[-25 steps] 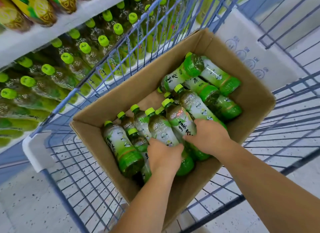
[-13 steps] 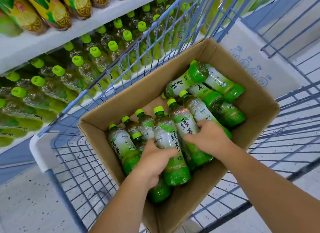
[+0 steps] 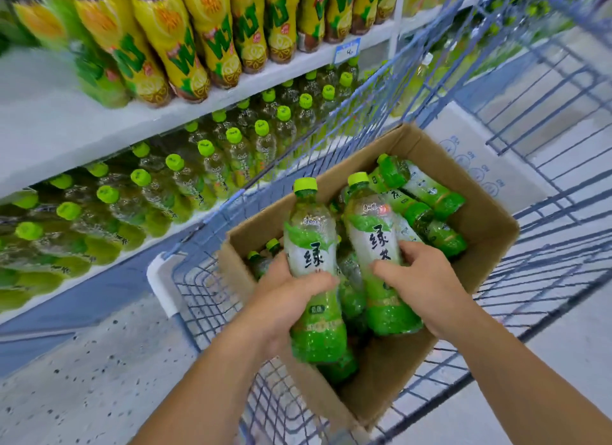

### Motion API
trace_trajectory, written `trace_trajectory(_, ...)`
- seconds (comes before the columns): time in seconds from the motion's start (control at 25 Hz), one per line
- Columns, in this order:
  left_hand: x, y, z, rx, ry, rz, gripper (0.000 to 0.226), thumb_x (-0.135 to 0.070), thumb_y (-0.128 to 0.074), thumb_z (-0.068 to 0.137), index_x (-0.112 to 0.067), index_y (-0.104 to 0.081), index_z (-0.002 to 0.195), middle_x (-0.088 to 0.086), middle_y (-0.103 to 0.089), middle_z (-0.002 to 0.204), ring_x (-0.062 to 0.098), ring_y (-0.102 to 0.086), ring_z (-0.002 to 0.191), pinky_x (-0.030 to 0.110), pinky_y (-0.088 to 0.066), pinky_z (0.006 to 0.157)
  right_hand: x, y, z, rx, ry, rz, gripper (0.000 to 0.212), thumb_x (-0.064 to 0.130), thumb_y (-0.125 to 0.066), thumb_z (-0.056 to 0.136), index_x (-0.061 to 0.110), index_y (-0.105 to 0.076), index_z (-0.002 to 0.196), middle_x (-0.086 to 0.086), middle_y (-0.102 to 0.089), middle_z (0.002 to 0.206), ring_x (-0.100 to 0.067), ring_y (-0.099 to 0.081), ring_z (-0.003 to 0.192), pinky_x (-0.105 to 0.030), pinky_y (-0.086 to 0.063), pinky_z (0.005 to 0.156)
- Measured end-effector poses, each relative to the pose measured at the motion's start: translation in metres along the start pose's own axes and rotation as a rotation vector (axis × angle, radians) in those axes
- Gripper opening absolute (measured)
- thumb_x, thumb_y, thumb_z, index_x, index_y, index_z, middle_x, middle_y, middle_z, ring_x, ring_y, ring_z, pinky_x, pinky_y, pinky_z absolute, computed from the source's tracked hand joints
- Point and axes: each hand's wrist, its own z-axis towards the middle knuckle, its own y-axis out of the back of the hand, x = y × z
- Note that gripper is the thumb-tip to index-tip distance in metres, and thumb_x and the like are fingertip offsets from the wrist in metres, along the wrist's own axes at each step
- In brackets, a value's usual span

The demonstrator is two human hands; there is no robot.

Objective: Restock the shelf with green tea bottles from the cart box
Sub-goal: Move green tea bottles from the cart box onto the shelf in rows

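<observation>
Two bottles (image 3: 309,256) gripped, left hand (image 3: 287,300), right hand (image 3: 425,279)

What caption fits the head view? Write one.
Left hand and right hand grip green-capped plastic tea bottles over brown cardboard box.

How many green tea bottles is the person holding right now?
2. The left bottle is in the left hand; the right bottle is in the right hand. More lie in the cardboard box, partly hidden.
</observation>
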Motion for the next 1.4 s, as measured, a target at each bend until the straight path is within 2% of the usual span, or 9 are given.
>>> trace_trajectory(0.08, -0.018, 0.027, -0.023, -0.011, -0.061, 0.013, 0.036, 0.002, -0.075, 0.081, -0.021, -0.067, 0.107, 0.003, -0.079, 0.089, 0.021, -0.077, 0.081, 0.038, -0.062, 0.069, 0.026, -0.019, -0.026, -0.023, 0.029, 0.021, 0.03, 0.038, -0.072, 0.059, 0.025, -0.075, 0.086, -0.004, -0.077, 0.076, -0.029, -0.074, 0.073, -0.052, -0.061, 0.07)
trace_trajectory(0.2, -0.045, 0.072, -0.068, -0.023, -0.121, 0.054, 0.031, -0.005, -0.08, 0.08, -0.023, -0.068, 0.102, 0.001, -0.079, 0.091, 0.02, -0.076, 0.082, 0.034, -0.06, 0.066, 0.07, -0.046, -0.074, -0.045, 0.067, 0.029, 0.021, 0.03, -0.075, 0.067, 0.023, -0.075, 0.087, -0.002, -0.077, 0.078, -0.028, -0.073, 0.073, -0.05, -0.061, 0.069)
trace_trajectory(0.36, -0.066, 0.142, -0.136, -0.089, -0.152, 0.069, 0.034, -0.01, -0.083, 0.079, -0.026, -0.066, 0.105, -0.002, -0.078, 0.089, 0.02, -0.075, 0.083, 0.038, -0.058, 0.071, 0.129, -0.09, -0.144, -0.045, 0.123, 0.038, 0.02, 0.029, -0.077, 0.068, 0.026, -0.072, 0.087, 0.005, -0.077, 0.081, -0.017, -0.073, 0.076, -0.048, -0.061, 0.074)
trace_trajectory(0.48, -0.076, 0.199, -0.178, -0.124, -0.153, 0.076, 0.035, -0.01, -0.081, 0.08, -0.026, -0.061, 0.105, 0.005, -0.074, 0.097, 0.027, -0.071, 0.089, 0.045, -0.058, 0.079, 0.166, -0.131, -0.188, -0.053, 0.154, 0.011, 0.035, 0.038, -0.078, 0.061, 0.029, -0.071, 0.094, 0.008, -0.076, 0.088, -0.014, -0.073, 0.08, -0.045, -0.061, 0.078)
trace_trajectory(0.6, -0.08, 0.25, -0.215, -0.149, -0.189, 0.099, 0.038, -0.011, -0.081, 0.079, -0.024, -0.059, 0.107, 0.006, -0.071, 0.096, 0.023, -0.07, 0.084, 0.04, -0.057, 0.073, 0.196, -0.17, -0.222, -0.002, 0.209, -0.03, 0.028, 0.03, -0.078, 0.07, 0.03, -0.067, 0.096, 0.01, -0.074, 0.092, -0.012, -0.072, 0.083, -0.044, -0.061, 0.08)
trace_trajectory(0.72, -0.084, 0.298, -0.249, -0.229, -0.221, 0.084, 0.044, -0.014, -0.082, 0.077, -0.026, -0.056, 0.112, 0.006, -0.069, 0.098, 0.023, -0.069, 0.088, 0.042, -0.058, 0.076, 0.218, -0.211, -0.242, 0.066, 0.245, -0.082, 0.032, 0.038, -0.077, 0.065, 0.034, -0.066, 0.095, 0.011, -0.074, 0.092, -0.012, -0.072, 0.085, -0.045, -0.061, 0.08)
trace_trajectory(0.84, -0.09, 0.336, -0.273, -0.322, -0.25, 0.028, 0.051, -0.016, -0.082, 0.077, -0.026, -0.052, 0.117, 0.004, -0.068, 0.102, 0.021, -0.067, 0.091, 0.041, -0.057, 0.078, 0.237, -0.247, -0.249, 0.116, 0.287, -0.138, 0.039, 0.051, -0.075, 0.056, 0.039, -0.067, 0.093, 0.015, -0.075, 0.089, -0.01, -0.073, 0.082, -0.045, -0.061, 0.077)
trace_trajectory(1.08, -0.105, 0.391, -0.296, -0.556, -0.338, 0.017, 0.053, -0.024, -0.088, 0.072, -0.025, -0.055, 0.113, -0.001, -0.071, 0.102, 0.017, -0.07, 0.092, 0.037, -0.06, 0.078, 0.292, -0.308, -0.238, 0.256, 0.394, -0.163, 0.031, 0.026, -0.08, 0.076, 0.03, -0.064, 0.102, 0.009, -0.072, 0.095, -0.01, -0.069, 0.086, -0.036, -0.059, 0.074)
trace_trajectory(1.4, -0.14, 0.445, -0.257, -0.722, -0.399, -0.031, 0.033, -0.018, -0.087, 0.074, -0.024, -0.071, 0.101, -0.007, -0.077, 0.087, 0.013, -0.074, 0.082, 0.031, -0.061, 0.072, 0.343, -0.385, -0.174, 0.335, 0.483, -0.142, 0.031, 0.027, -0.08, 0.074, 0.026, -0.069, 0.103, 0.01, -0.074, 0.093, -0.008, -0.07, 0.083, -0.03, -0.056, 0.069)
